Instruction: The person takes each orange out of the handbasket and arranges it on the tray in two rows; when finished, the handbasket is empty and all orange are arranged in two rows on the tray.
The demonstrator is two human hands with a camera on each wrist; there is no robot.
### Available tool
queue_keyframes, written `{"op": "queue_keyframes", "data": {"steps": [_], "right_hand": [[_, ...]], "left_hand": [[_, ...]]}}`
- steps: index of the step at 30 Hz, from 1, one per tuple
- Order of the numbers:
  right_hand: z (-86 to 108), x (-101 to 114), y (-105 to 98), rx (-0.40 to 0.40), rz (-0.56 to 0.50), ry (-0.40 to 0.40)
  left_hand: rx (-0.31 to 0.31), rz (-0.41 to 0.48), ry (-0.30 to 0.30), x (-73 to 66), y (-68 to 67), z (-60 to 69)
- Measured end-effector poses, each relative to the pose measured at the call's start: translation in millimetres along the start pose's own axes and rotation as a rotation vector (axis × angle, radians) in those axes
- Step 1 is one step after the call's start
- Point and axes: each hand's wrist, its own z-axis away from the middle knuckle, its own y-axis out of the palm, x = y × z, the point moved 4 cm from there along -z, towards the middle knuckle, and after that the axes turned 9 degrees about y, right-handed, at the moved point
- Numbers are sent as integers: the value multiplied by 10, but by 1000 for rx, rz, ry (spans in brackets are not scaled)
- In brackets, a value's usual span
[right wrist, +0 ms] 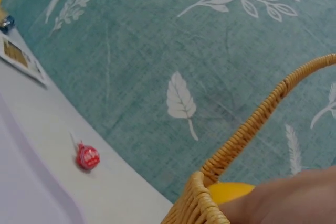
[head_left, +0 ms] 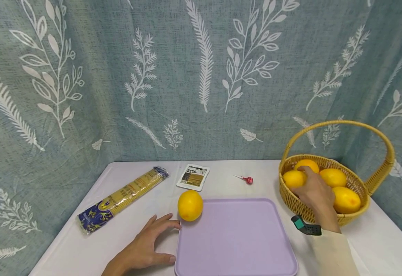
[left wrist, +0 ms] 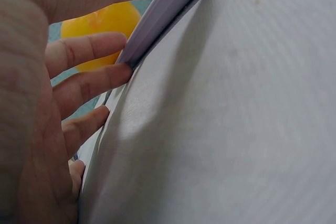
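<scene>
My right hand (head_left: 316, 193) reaches into a wicker basket (head_left: 290, 197), its fingers and thumb around a lemon (head_left: 293, 179) at the left side. More lemons lie about it in the basket, one (head_left: 346, 200) at the front right. In the right wrist view, the basket rim and the hand hide most of a yellow fruit (right wrist: 231, 191). My left hand (head_left: 145, 243) rests at the left edge of a lilac tray (head_left: 235, 237), fingers spread and thumb apart, holding nothing. A single lemon (head_left: 190, 206) sits at the tray's back left corner, just beyond the left fingertips.
A pack of spaghetti (head_left: 123, 199) lies slantwise at the left of the white table. Behind the tray are a flat white labelled package (head_left: 193, 177) and a red-wrapped lollipop (head_left: 248, 179). The basket's tall handle (head_left: 338, 122) arches over it. A patterned curtain (head_left: 187, 96) hangs behind.
</scene>
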Motion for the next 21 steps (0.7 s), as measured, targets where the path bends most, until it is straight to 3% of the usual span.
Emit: {"op": "queue_keyframes", "data": {"steps": [2,8,14,18,21], "right_hand": [[0,5,-17,-30,-40,-1],[33,25,-65,-122,-172,9],[78,38,-137,-212,-400,-21],[118,82,-189,-229,-488,-78],[153,163,-207,-183,-539,-124]], "left_hand": [[0,3,-7,0,1,5],[-9,-15,45,-25,-6,12],[11,-14,45,-25,-7,10],[15,-22,42,-18,-11,11],[12,-32,44,-13,-15,14]]}}
